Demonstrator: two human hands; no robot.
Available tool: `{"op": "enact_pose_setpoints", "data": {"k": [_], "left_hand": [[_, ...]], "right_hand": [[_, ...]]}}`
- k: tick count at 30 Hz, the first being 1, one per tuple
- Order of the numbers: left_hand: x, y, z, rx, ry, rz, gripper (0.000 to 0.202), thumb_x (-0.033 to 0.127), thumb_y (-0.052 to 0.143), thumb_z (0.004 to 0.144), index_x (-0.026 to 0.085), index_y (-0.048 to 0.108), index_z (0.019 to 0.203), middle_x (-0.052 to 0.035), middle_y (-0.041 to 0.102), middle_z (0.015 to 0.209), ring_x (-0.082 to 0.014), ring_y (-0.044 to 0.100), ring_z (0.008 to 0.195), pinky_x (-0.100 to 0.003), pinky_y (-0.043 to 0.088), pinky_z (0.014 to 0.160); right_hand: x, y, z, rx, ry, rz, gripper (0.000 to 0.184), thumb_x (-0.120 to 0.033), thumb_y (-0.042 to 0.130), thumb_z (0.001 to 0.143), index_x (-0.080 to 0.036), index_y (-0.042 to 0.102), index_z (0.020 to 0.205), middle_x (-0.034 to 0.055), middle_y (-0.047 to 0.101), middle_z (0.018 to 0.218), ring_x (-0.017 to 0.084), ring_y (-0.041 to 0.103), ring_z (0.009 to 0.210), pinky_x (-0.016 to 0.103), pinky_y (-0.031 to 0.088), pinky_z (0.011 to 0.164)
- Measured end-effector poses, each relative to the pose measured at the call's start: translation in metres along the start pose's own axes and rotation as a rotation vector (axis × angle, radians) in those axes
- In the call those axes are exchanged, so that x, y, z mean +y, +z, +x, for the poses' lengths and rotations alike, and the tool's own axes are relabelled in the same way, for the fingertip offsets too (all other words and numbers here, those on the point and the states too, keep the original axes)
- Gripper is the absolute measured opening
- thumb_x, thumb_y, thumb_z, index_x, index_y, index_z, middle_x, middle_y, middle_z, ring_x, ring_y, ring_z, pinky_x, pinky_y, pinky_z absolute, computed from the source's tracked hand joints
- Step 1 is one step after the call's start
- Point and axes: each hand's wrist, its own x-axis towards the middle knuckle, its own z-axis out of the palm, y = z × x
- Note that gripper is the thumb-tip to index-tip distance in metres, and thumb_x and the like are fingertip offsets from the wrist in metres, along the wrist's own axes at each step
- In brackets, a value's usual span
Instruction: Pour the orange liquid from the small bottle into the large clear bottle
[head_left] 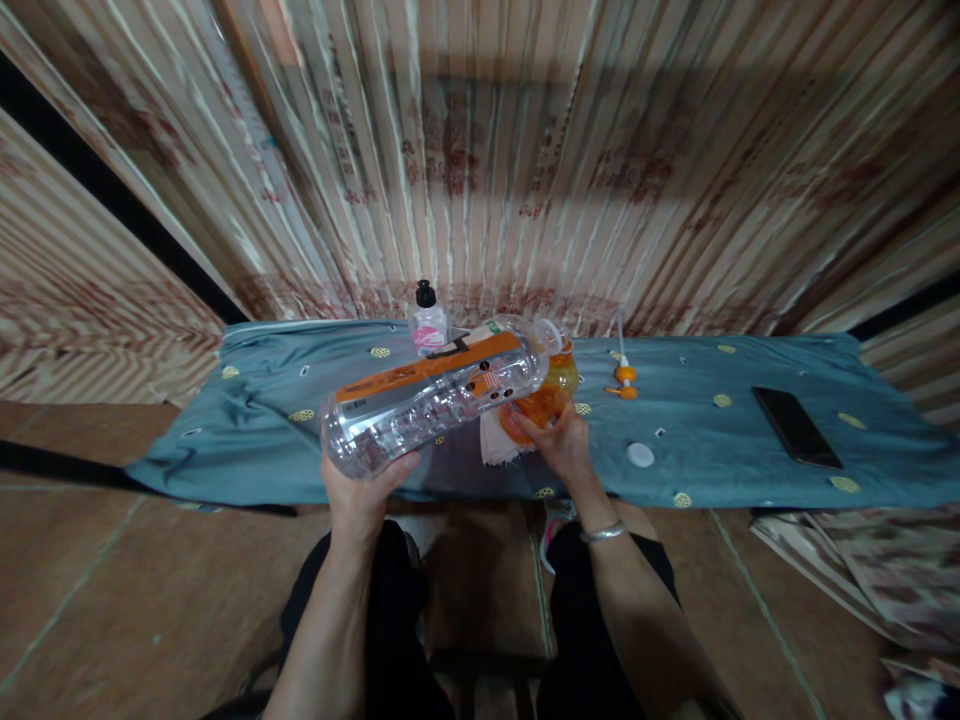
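Note:
My left hand (365, 490) is wrapped round the base of a large clear plastic bottle (442, 390) with an orange and grey label. That bottle is tilted, its white-ringed mouth up against the neck of an orange bottle (544, 405). My right hand (562, 440) grips the orange bottle, which stands over a white cloth (499, 443). To the right lies an orange pump top (624, 380) with a clear tube. Nearer me is a round white cap (640, 455). Whether liquid passes between the two mouths I cannot make out.
Behind the clear bottle stands a small bottle with a black cap (427, 325). A black phone (797, 427) lies at the right of the narrow surface covered in blue-green cloth (712, 430). Striped curtains (487, 150) hang right behind it, and dark poles slant at both sides.

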Motion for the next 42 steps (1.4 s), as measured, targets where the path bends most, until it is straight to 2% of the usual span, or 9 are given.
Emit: {"op": "enact_pose_setpoints", "data": {"k": [2,5,8,12,22,28,34,38,42], "left_hand": [[0.0015,0.0002,0.0,-0.003,0.001,0.019,0.115,0.051,0.105,0.042,0.026,0.056,0.143,-0.0131,0.067,0.14,-0.0342,0.068,0.129,-0.038,0.063,0.097],[0.0035,0.0014,-0.0003,-0.006,-0.013,0.04,0.114,0.051,0.105,0.042,0.026,0.057,0.142,-0.0131,0.069,0.135,-0.0355,0.069,0.127,-0.039,0.063,0.095],[0.0041,0.0025,-0.0006,0.001,-0.017,0.027,0.112,0.051,0.104,0.042,0.025,0.058,0.141,-0.0118,0.072,0.131,-0.0333,0.072,0.12,-0.038,0.064,0.092],[0.0038,0.0023,-0.0006,-0.016,-0.005,0.021,0.11,0.048,0.104,0.044,0.026,0.058,0.141,-0.0109,0.072,0.133,-0.0298,0.075,0.113,-0.037,0.064,0.093],[0.0016,0.0017,-0.0007,0.0,-0.002,-0.027,0.112,0.044,0.106,0.041,0.028,0.059,0.141,-0.0102,0.07,0.136,-0.0315,0.072,0.122,-0.037,0.063,0.098],[-0.0017,-0.0007,-0.0003,-0.004,-0.007,0.007,0.111,0.048,0.105,0.043,0.027,0.058,0.141,-0.0121,0.068,0.141,-0.0324,0.07,0.126,-0.038,0.062,0.1],[0.0009,0.0016,-0.0009,0.009,0.009,-0.043,0.113,0.042,0.107,0.041,0.027,0.058,0.142,-0.0103,0.069,0.138,-0.0304,0.071,0.123,-0.032,0.064,0.092],[0.0032,0.0028,-0.0013,0.004,0.008,-0.05,0.112,0.042,0.107,0.042,0.027,0.058,0.142,-0.0107,0.069,0.139,-0.031,0.071,0.125,-0.033,0.064,0.093],[0.0028,0.0021,-0.0014,0.004,0.004,-0.025,0.114,0.045,0.106,0.042,0.027,0.057,0.143,-0.0114,0.068,0.14,-0.033,0.069,0.128,-0.034,0.065,0.092]], "right_hand": [[0.0004,0.0005,0.0002,0.004,-0.004,-0.002,0.083,-0.072,0.08,0.071,-0.014,0.063,0.127,0.0211,0.081,0.112,0.036,0.079,0.102,0.047,0.063,0.087],[-0.0002,0.0,0.0,-0.006,-0.003,-0.005,0.081,-0.068,0.081,0.071,-0.015,0.063,0.128,0.0196,0.081,0.112,0.035,0.079,0.102,0.046,0.063,0.086],[-0.0013,-0.0009,-0.0001,-0.013,0.017,-0.043,0.078,-0.063,0.083,0.071,-0.013,0.062,0.128,0.0193,0.081,0.109,0.035,0.079,0.099,0.045,0.063,0.085],[-0.0003,-0.0005,0.0007,-0.02,0.024,-0.071,0.076,-0.065,0.081,0.071,-0.013,0.063,0.124,0.0193,0.081,0.104,0.036,0.079,0.096,0.047,0.062,0.083],[0.0011,0.0004,0.0006,-0.008,0.01,-0.036,0.083,-0.068,0.081,0.069,-0.011,0.063,0.126,0.02,0.081,0.107,0.037,0.078,0.097,0.048,0.062,0.083],[-0.0014,-0.0014,-0.0004,-0.01,0.019,-0.031,0.077,-0.062,0.083,0.072,-0.013,0.064,0.128,0.0173,0.081,0.106,0.035,0.079,0.099,0.045,0.062,0.084],[-0.0021,-0.0011,0.0001,-0.014,0.023,-0.057,0.074,-0.057,0.084,0.072,-0.012,0.064,0.127,0.0183,0.08,0.106,0.035,0.079,0.098,0.046,0.062,0.084],[-0.0005,0.0004,0.0004,-0.006,0.017,-0.064,0.079,-0.06,0.083,0.071,-0.01,0.063,0.129,0.02,0.08,0.107,0.037,0.079,0.098,0.047,0.061,0.084],[0.001,0.0014,-0.0005,0.013,-0.007,-0.024,0.076,-0.063,0.083,0.071,-0.014,0.064,0.127,0.018,0.08,0.106,0.037,0.079,0.097,0.047,0.061,0.083]]}}
